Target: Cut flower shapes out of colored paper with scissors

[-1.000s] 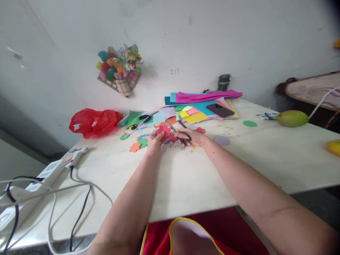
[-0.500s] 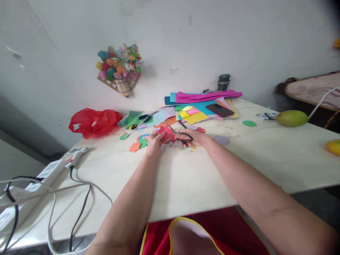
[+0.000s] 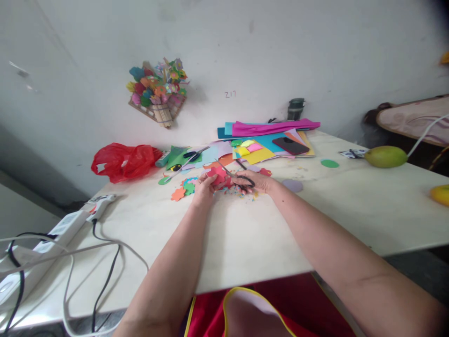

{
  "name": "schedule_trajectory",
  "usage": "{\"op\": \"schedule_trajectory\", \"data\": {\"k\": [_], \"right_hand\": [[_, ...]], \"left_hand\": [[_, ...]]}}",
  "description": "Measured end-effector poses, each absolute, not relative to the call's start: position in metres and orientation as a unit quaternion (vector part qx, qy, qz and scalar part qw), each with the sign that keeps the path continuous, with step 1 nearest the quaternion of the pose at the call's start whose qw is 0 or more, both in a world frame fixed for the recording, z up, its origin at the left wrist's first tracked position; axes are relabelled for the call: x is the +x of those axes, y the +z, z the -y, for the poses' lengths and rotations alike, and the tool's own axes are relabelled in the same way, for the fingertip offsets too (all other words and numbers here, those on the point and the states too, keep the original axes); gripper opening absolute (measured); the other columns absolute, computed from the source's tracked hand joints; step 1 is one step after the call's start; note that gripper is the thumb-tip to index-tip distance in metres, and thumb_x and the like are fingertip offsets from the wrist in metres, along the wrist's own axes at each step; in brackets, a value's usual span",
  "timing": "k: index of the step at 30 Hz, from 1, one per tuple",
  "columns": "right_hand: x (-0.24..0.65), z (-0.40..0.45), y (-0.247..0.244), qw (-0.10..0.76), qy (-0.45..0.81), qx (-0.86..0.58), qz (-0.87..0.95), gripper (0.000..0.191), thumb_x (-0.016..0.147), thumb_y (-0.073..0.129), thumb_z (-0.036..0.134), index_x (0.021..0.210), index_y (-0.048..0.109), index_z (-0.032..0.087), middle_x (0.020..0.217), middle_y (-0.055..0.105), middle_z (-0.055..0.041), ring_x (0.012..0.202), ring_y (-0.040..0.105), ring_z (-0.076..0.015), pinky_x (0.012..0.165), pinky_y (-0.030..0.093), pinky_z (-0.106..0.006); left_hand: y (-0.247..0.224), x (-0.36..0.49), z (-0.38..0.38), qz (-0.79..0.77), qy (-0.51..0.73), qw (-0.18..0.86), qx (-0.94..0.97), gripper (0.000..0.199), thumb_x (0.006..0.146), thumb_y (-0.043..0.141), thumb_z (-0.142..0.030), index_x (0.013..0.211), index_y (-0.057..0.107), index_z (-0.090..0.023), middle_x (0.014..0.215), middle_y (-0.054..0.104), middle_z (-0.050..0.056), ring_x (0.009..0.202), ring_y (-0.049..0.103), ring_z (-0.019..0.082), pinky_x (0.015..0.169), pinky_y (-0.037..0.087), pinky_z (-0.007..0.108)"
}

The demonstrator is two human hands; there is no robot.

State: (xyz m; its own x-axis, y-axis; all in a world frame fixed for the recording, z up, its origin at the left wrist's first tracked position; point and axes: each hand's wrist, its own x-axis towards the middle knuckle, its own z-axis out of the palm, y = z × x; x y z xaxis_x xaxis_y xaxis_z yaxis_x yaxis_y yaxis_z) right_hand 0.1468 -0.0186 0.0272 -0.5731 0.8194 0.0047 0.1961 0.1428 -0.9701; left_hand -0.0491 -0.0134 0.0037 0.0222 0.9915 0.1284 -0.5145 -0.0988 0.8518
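My left hand [image 3: 205,186] is closed on a red paper piece [image 3: 218,175] with a scalloped edge. Black-handled scissors [image 3: 249,180] are held in my right hand [image 3: 255,181], their blades pointing up and left beside the red paper. Whether the blades touch the paper is too small to tell. Small paper scraps [image 3: 242,193] lie on the table under both hands. An orange flower cutout [image 3: 178,194] and a green one [image 3: 189,188] rest to the left of my left hand.
Coloured sheets with a dark phone [image 3: 291,145] lie behind the hands. A red plastic bag [image 3: 124,161] and a second pair of scissors [image 3: 191,155] are at the left back. Cables and a power strip [image 3: 66,229] occupy the left; a mango [image 3: 386,156] sits right.
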Motion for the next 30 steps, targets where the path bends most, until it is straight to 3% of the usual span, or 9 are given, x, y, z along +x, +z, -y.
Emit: {"op": "schedule_trajectory", "data": {"k": [5,13,21,30], "right_hand": [[0.145,0.014,0.021,0.299,0.536,-0.368,0.699,0.035,0.091,0.06,0.049,0.079,0.051,0.017,0.053,0.057,0.0034,0.035,0.042,-0.0051,0.031,0.025,-0.017],[0.135,0.013,0.014,0.33,0.541,-0.368,0.681,0.035,0.089,0.062,0.049,0.084,0.053,0.016,0.059,0.061,0.001,0.039,0.049,-0.0063,0.031,0.028,-0.017],[0.134,0.009,0.007,0.346,0.54,-0.367,0.674,0.043,0.085,0.064,0.058,0.085,0.054,0.016,0.06,0.063,-0.0001,0.039,0.051,-0.0063,0.032,0.031,-0.016],[0.131,0.014,0.014,0.355,0.544,-0.375,0.661,0.04,0.085,0.067,0.052,0.082,0.053,0.016,0.058,0.06,0.0018,0.038,0.051,-0.0062,0.031,0.032,-0.016]], "left_hand": [[0.005,-0.046,0.014,-0.293,0.639,0.605,0.373,0.022,0.06,0.081,-0.014,0.069,0.062,-0.016,0.065,0.072,0.003,0.06,0.071,0.018,0.065,0.062,0.031],[0.009,-0.043,0.017,-0.3,0.656,0.605,0.338,0.019,0.063,0.079,-0.009,0.067,0.062,-0.016,0.063,0.071,0.002,0.059,0.069,0.016,0.073,0.063,0.035],[0.008,-0.044,0.016,-0.316,0.657,0.599,0.333,0.019,0.063,0.079,-0.01,0.067,0.061,-0.016,0.065,0.071,0.003,0.063,0.07,0.018,0.071,0.062,0.035],[0.006,-0.044,0.014,-0.309,0.659,0.595,0.341,0.02,0.062,0.081,-0.013,0.068,0.062,-0.017,0.066,0.071,0.002,0.062,0.069,0.018,0.072,0.062,0.036]]}}
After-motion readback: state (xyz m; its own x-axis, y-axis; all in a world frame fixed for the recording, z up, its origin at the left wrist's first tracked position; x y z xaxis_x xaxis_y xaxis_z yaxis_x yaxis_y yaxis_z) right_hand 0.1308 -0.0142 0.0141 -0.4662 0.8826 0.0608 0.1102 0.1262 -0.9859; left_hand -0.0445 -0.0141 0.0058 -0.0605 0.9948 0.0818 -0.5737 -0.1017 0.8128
